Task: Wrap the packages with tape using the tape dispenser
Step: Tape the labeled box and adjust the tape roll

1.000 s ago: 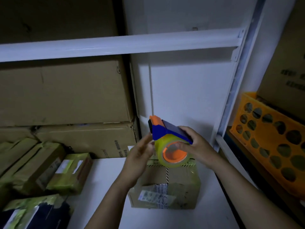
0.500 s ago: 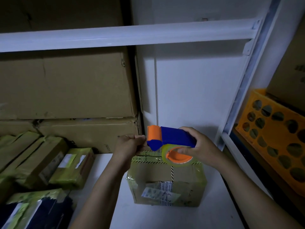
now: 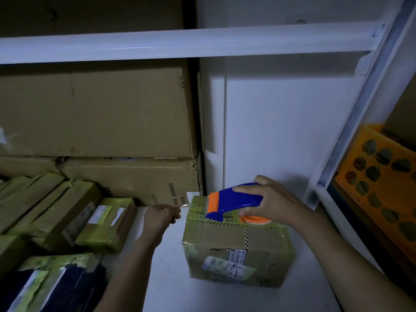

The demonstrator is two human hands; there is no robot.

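Right hand (image 3: 276,203) grips the blue plastic tape dispenser (image 3: 234,199); it lies level, orange nose leftward. Fingers of the left hand (image 3: 158,218) pinch glossy tape (image 3: 185,205).

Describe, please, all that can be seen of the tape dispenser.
The tape dispenser looks like plastic: a blue body with an orange front piece, and a yellowish tape roll on an orange core beneath. It lies nearly level, front to the left, over the top of the package; contact is unclear. The right hand grips its body from above. A clear strip of tape runs from its front to the left hand, which pinches it.
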